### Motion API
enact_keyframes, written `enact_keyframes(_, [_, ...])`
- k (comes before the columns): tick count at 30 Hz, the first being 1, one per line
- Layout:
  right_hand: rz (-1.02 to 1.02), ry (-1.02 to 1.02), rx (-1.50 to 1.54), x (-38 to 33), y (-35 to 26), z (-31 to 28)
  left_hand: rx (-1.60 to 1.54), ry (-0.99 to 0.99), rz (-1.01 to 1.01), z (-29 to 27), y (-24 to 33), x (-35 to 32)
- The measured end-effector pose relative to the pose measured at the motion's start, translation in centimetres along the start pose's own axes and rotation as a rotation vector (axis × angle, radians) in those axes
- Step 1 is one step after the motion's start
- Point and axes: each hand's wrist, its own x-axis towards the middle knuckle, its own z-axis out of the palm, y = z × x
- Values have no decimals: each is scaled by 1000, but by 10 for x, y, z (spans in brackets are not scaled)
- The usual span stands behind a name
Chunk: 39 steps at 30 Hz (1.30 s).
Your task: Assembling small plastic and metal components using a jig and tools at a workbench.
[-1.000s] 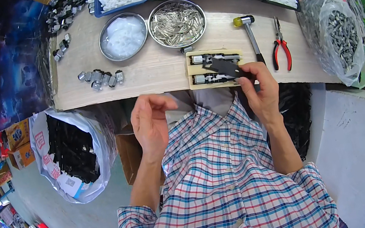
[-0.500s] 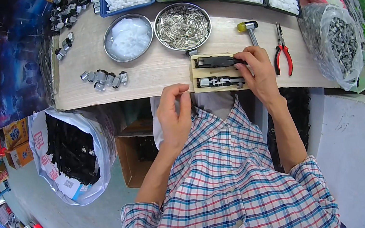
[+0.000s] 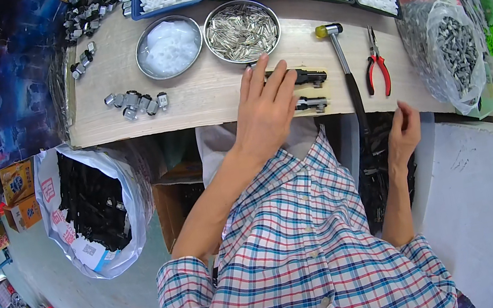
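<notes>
Left hand [image 3: 265, 108] laid flat, fingers spread, on 2 black clips [image 3: 311, 76]; judged light, rigid, best gripped midbody. Right hand [image 3: 402, 130] loosely open, empty, at tabletop [image 3: 204, 99] edge.

My left hand [image 3: 265, 111] has come up from in front of my chest, where it hung a second ago, and now lies flat with spread fingers on the small wooden block [image 3: 307, 87] at the bench edge, covering its left part and the ends of the two black parts [image 3: 305, 77] on it. My right hand [image 3: 402, 133] has left that block; it has dropped off to the block's right, below the bench edge, fingers loosely curled and holding nothing.
</notes>
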Motion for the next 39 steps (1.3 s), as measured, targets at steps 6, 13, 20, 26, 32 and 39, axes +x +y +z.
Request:
enact_keyframes(6, [-41, -274, -454, -97, 146, -13, -30, -59, 126, 7, -19, 32])
enact_keyframes(13, [-51, -562, -561, -155, 171, -6, -157, -266, 207, 1, -37, 49])
enact_keyframes(20, [-79, -552, -418, -143, 173, -17, -179, -249, 210, 0, -38, 44])
enact_keyframes(26, [-75, -473, -456, -138, 164, -18, -144, -241, 228, -3, -35, 42])
enact_keyframes(32, [488, 48, 459, -122, 123, -28, -71, -53, 273, -8, -30, 34])
enact_keyframes(39, [622, -812, 671, -69, -59, -23, -874, -332, -189, -20, 55, -26])
